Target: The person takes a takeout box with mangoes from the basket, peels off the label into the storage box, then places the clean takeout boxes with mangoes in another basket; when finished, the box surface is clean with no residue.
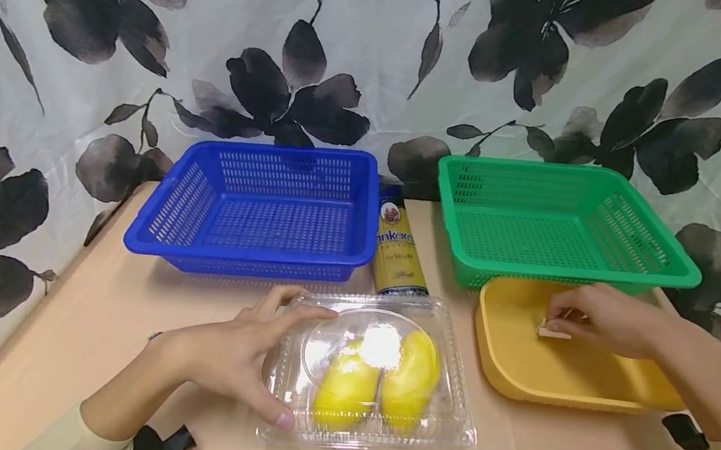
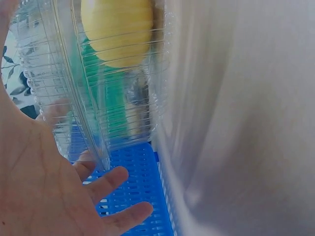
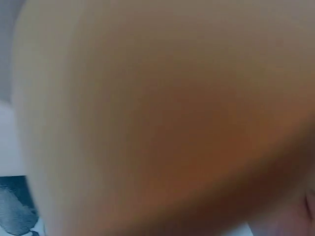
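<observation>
A clear plastic clamshell box point(image 1: 365, 441) lies on the table with two yellow fruits, perhaps mangoes point(image 1: 347, 392), inside. My left hand point(image 1: 232, 349) holds the box by its left side, thumb at the near corner and index finger along the lid. The left wrist view shows that hand's point(image 2: 54, 182) other fingers spread loosely past the box edge. Inside a yellow tray point(image 1: 499, 368), my right hand point(image 1: 610, 318) pinches a small whitish piece point(image 1: 554, 333), too small to identify. In the right wrist view a blurred orange-brown surface point(image 3: 172, 108) hides the fingertips.
Behind the box stand a blue basket point(image 1: 258, 264) on the left and a green basket point(image 1: 554, 271) on the right. A yellow-and-navy packet point(image 1: 400, 254) lies between them. A floral cloth point(image 1: 386, 44) hangs along the back of the beige table point(image 1: 203, 310).
</observation>
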`<state>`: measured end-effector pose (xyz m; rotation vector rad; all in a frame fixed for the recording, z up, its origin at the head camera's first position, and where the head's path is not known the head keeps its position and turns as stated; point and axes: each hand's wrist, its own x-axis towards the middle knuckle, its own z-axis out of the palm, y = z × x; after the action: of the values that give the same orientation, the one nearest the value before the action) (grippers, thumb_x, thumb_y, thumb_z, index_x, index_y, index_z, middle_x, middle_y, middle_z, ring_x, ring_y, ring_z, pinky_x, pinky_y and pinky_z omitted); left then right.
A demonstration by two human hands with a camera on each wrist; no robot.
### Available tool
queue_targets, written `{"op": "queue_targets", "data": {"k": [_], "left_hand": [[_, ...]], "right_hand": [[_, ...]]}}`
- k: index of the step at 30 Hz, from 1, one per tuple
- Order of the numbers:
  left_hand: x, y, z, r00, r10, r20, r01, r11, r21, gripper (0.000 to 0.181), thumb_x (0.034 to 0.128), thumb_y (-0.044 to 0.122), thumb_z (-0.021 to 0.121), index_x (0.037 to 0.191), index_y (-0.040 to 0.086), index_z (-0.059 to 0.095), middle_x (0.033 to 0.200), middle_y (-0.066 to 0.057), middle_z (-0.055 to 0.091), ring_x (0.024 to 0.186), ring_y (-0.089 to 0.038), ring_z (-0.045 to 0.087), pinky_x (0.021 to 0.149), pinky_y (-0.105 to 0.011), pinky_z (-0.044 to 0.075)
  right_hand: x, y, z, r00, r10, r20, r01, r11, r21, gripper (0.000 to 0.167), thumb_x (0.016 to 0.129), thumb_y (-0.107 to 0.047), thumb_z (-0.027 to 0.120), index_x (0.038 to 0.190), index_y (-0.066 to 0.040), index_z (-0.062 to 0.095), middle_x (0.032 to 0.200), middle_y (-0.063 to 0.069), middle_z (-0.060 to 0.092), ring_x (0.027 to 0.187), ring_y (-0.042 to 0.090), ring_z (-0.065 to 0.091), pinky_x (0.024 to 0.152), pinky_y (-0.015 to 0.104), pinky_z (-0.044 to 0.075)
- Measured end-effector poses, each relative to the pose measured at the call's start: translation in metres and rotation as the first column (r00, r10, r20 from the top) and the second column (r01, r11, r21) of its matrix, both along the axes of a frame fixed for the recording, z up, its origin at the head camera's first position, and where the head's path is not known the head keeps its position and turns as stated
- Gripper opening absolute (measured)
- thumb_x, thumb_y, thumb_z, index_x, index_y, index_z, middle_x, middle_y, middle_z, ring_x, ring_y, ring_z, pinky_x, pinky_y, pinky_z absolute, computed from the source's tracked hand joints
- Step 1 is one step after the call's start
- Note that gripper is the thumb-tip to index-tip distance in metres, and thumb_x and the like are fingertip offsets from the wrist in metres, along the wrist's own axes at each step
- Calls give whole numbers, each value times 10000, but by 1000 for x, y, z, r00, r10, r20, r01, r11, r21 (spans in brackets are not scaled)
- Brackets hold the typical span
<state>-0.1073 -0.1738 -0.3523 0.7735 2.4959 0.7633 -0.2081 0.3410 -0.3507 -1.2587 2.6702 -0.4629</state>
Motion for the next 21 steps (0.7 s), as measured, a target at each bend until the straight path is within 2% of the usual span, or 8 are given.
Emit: {"op": "queue_targets", "data": {"k": [3,7,9,13,21], "left_hand": [[1,0,-1,1000,2,5,-2,1000,-6,1101,631,713,854,1534,592,235,1611,-27,101,1459,-433,212,1037,-806,302],[0,1,1,1000,-2,-8,2,1000,-12,1104,629,728,847,1529,607,220,1614,-22,99,1469,-419,203,1042,-801,301],[-1,2,2,1000,-5,-15,4,1000,-10,1103,629,730,846,1528,608,220,1610,-18,104,1472,-407,197,1048,-796,300],[-2,2,1,1000,-5,0,5,1000,-1,1102,631,719,852,1529,607,223,1611,-29,99,1477,-418,187,1049,-797,305],[-1,0,1,1000,1,15,-1,1000,-11,1112,618,732,850,1523,625,211,1633,-43,69,1487,-443,184,1049,-804,298]], "right_hand": [[3,-1,3,996,-19,88,17,1000,21,164,954,-211,741,838,-284,652,771,-216,567,697,-53,495,625,186,451],[4,0,5,976,-95,195,79,993,91,119,929,-281,774,885,-257,666,884,-191,634,887,34,655,807,267,576],[3,1,5,962,-134,240,108,987,117,157,902,-325,799,924,-238,669,944,-162,649,977,96,687,884,317,585],[4,1,2,942,-172,288,134,980,145,267,863,-392,821,989,-206,675,1001,-125,652,983,128,678,889,322,577],[12,-4,11,949,-194,248,159,975,155,332,887,-409,795,1101,-173,697,1084,-98,674,1053,232,693,922,403,579]]}}
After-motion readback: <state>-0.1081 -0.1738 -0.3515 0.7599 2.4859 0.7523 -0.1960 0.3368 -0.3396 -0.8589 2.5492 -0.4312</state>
